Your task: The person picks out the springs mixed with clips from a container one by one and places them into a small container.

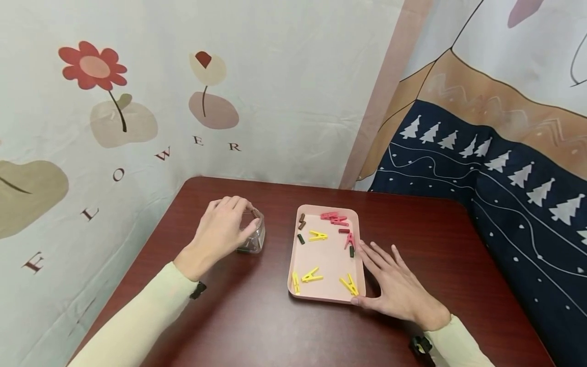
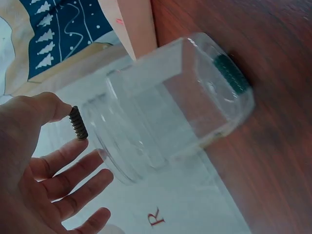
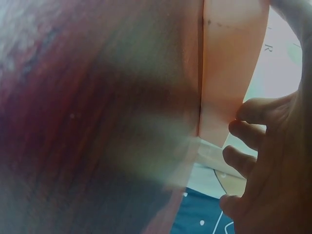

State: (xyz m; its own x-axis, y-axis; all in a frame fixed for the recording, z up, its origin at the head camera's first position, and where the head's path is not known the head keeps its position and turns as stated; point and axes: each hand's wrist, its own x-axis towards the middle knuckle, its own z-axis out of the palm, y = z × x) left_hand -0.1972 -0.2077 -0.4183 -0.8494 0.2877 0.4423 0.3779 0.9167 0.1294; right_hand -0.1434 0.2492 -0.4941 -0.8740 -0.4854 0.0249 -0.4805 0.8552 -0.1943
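Between thumb and index finger, my left hand (image 1: 220, 227) pinches a small brown coil spring (image 2: 78, 123). It holds the spring just over the mouth of a clear jar (image 2: 146, 117), which stands upright on the table. A green spring (image 2: 230, 74) lies at the jar's bottom. My right hand (image 1: 396, 293) has its fingers spread and touches the right side of a pink tray (image 1: 325, 260), thumb by the near corner. In the tray lie several yellow clothespins (image 1: 318, 235), pink clothespins (image 1: 330, 216), brown springs (image 1: 301, 225), green springs (image 1: 300, 238) and a dark red spring (image 1: 344, 231).
The dark red-brown table (image 1: 257, 316) bears both jar and tray, with the jar left of the tray. Behind the table hangs a pale curtain (image 1: 284, 102) with flowers and letters. A navy cloth with white trees (image 1: 431, 153) hangs at the right.
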